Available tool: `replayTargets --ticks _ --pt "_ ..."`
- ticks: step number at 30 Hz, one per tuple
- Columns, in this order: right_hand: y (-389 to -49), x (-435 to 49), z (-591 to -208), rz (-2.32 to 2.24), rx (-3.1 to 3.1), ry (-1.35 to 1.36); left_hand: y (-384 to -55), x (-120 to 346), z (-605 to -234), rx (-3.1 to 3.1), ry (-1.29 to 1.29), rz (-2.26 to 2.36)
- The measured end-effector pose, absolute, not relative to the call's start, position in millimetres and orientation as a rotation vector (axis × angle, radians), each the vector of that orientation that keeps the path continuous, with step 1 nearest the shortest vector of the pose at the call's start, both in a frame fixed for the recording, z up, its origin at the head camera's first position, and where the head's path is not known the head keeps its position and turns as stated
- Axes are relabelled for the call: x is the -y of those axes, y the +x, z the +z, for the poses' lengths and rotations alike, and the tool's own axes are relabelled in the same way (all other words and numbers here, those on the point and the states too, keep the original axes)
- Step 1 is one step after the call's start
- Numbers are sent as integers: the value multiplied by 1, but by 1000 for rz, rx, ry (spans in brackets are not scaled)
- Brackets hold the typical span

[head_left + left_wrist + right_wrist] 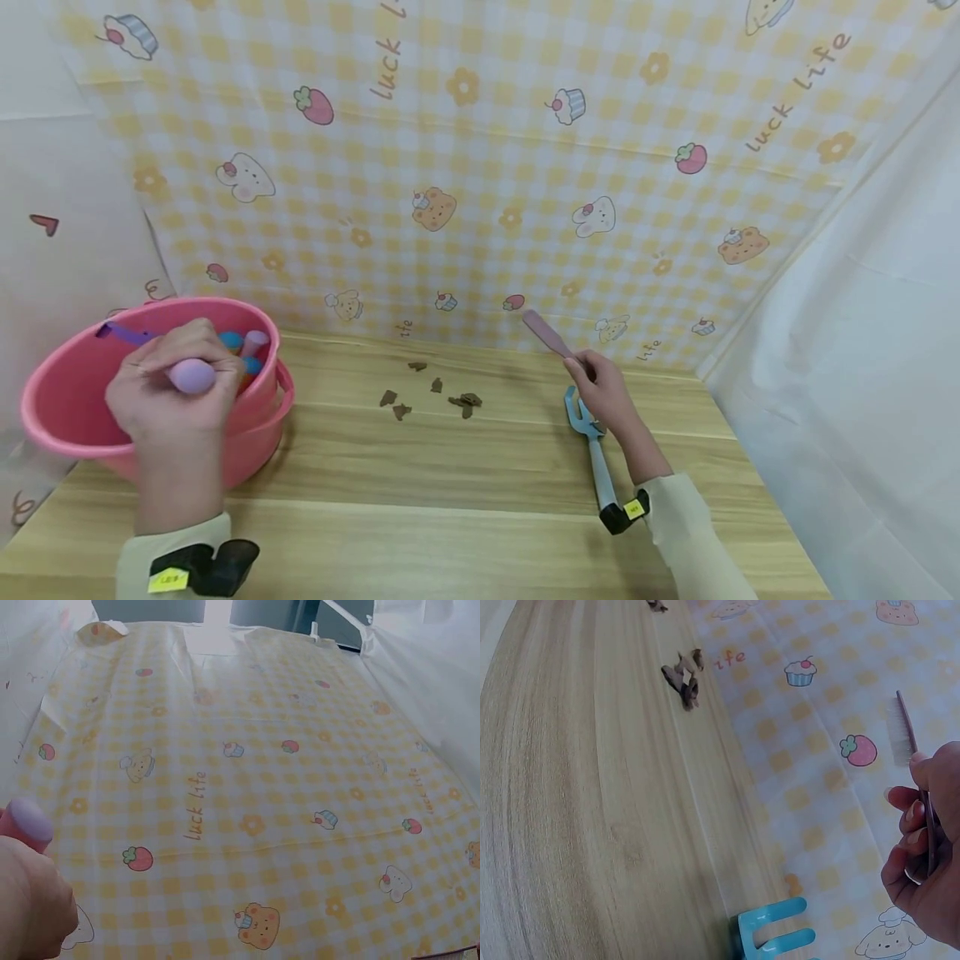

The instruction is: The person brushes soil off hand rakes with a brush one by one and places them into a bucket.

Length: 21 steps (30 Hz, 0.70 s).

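Observation:
My left hand (pixel 176 379) is above a pink bucket (pixel 255 442) and grips a purple tool (pixel 193 377) with a rounded lilac handle end. Its purple far end points left over the bucket; the kind is unclear. In the left wrist view, that handle end (pixel 30 819) rises from the curled left hand (pixel 34 907). My right hand (pixel 603 392) holds a mauve brush (pixel 546 332) by its handle, raised above the table. Pale bristles (pixel 900 735) show along one side in the right wrist view. Beneath the right hand lies a light-blue toy hand fork (pixel 597 467).
Several brown dry leaf-like bits (pixel 467 402) lie scattered mid-table. Blue and lilac rounded pieces (pixel 255 342) sit inside the bucket's right side. A yellow checked cloth (pixel 480 167) hangs behind the wooden table (pixel 420 483), with white sheets (pixel 862 350) at the sides.

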State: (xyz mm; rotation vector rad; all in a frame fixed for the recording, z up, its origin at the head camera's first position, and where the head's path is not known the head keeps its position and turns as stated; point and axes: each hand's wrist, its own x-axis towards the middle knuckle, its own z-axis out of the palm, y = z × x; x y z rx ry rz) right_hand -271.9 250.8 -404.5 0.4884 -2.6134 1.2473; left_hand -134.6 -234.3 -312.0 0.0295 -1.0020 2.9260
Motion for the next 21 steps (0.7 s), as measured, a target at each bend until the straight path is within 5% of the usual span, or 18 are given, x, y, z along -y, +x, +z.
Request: replayTargets --ticks 7,21 --pt "-272 -255 -410 1236 2624 480 -135 248 -316 1007 -186 2917" --pt "-269 -259 -415 1230 2628 508 -137 254 -324 999 -193 2855"
